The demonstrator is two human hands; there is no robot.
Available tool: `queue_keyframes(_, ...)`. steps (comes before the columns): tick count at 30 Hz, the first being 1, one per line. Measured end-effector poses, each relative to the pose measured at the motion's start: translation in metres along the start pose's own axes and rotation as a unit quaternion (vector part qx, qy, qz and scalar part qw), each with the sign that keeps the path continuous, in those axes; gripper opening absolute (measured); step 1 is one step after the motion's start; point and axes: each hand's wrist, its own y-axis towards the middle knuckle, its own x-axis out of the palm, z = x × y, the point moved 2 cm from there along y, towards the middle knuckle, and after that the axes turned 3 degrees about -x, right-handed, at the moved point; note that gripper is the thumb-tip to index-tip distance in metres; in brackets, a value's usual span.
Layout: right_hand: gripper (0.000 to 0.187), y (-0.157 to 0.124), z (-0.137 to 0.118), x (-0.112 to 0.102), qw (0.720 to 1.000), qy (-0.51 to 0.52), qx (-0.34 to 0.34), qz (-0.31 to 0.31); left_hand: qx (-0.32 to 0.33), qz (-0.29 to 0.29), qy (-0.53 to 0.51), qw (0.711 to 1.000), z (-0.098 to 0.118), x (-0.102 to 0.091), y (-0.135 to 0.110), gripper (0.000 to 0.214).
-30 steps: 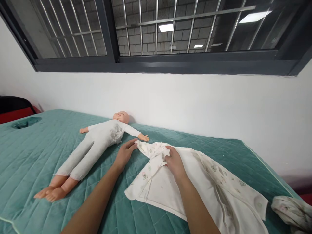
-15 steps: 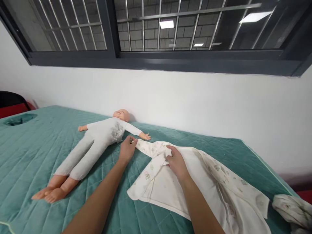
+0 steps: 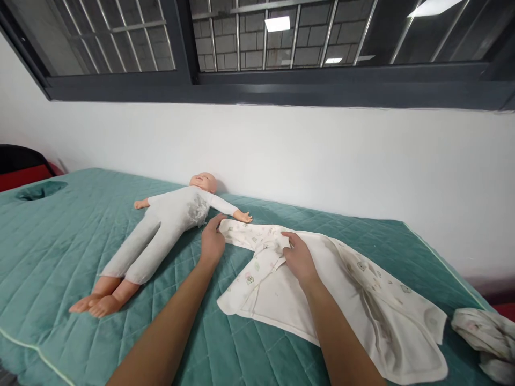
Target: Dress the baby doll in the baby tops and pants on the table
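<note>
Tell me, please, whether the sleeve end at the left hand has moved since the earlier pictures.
Yes. Judged against the doll's outstretched hand, the sleeve end has shifted left in the picture, toward the doll's body.

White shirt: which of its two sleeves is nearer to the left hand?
The sleeve nearer the doll, with the left hand at its cuff. The other sleeve ends near the crumpled cloth, far from that hand.

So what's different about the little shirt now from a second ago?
The sleeve by the left hand got stretched out: its end moved left, and it now lies longer and flatter. The left hand shifted with it. I can't see anything newly picked up or let go. The right hand stayed by the shirt's shoulder, and the doll stayed lying there.
</note>
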Motion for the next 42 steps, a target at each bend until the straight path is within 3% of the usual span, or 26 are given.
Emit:
queue_keyframes(3, 0.057, 0.001, -0.001, 0.000, 0.999, -0.034, -0.001, -0.007, 0.083, -0.011, 0.064, 0.994, 0.009, 0.003, -0.005, 0.043)
queue_keyframes(5, 0.056, 0.002, -0.002, 0.001, 0.999, -0.046, -0.007, -0.010, 0.147, -0.091, 0.087, 0.981, 0.019, 0.009, -0.013, 0.041)
queue_keyframes(7, 0.056, 0.002, -0.002, 0.002, 0.999, -0.048, -0.014, -0.012, 0.197, -0.209, 0.116, 0.951, 0.028, 0.016, -0.023, 0.043)
queue_keyframes(9, 0.056, 0.002, 0.000, 0.001, 0.998, -0.051, -0.017, -0.014, 0.211, -0.298, 0.174, 0.915, 0.032, 0.021, -0.031, 0.047)
queue_keyframes(10, 0.056, 0.002, 0.001, 0.001, 0.998, -0.053, -0.017, -0.013, 0.200, -0.315, 0.209, 0.904, 0.032, 0.022, -0.033, 0.049)
queue_keyframes(12, 0.056, 0.003, 0.002, -0.001, 0.998, -0.057, -0.013, -0.008, 0.155, -0.303, 0.277, 0.899, 0.028, 0.019, -0.031, 0.049)
queue_keyframes(15, 0.054, 0.003, 0.003, -0.004, 0.999, -0.052, -0.014, -0.003, 0.101, -0.236, 0.332, 0.908, 0.024, 0.008, -0.027, 0.047)
queue_keyframes(18, 0.051, 0.004, 0.003, -0.005, 1.000, -0.025, -0.011, 0.001, 0.113, -0.181, 0.285, 0.934, 0.034, -0.007, -0.039, 0.042)
queue_keyframes(20, 0.049, 0.004, 0.002, -0.005, 1.000, -0.006, -0.007, 0.004, 0.133, -0.164, 0.199, 0.957, 0.049, -0.017, -0.062, 0.039)
queue_keyframes(22, 0.049, 0.005, 0.001, -0.005, 1.000, 0.010, -0.004, 0.009, 0.171, -0.176, 0.126, 0.961, 0.068, -0.024, -0.094, 0.034)
queue_keyframes(25, 0.050, 0.004, -0.001, -0.005, 0.999, 0.041, 0.004, 0.018, 0.276, -0.188, 0.152, 0.930, 0.092, -0.029, -0.143, 0.026)
queue_keyframes(28, 0.053, 0.001, -0.004, -0.005, 0.997, 0.076, 0.015, 0.020, 0.303, -0.196, 0.221, 0.906, 0.099, -0.025, -0.168, 0.027)
queue_keyframes(33, 0.050, -0.004, -0.008, -0.005, 0.990, 0.134, 0.041, -0.002, 0.199, -0.187, 0.319, 0.907, 0.094, -0.016, -0.152, 0.027)
queue_keyframes(38, 0.046, -0.005, -0.011, -0.007, 0.984, 0.172, 0.051, -0.005, 0.123, -0.212, 0.404, 0.881, 0.105, 0.003, -0.127, 0.020)
queue_keyframes(42, 0.043, -0.005, -0.013, -0.009, 0.981, 0.184, 0.058, -0.020, 0.097, -0.208, 0.420, 0.878, 0.108, 0.014, -0.124, 0.025)
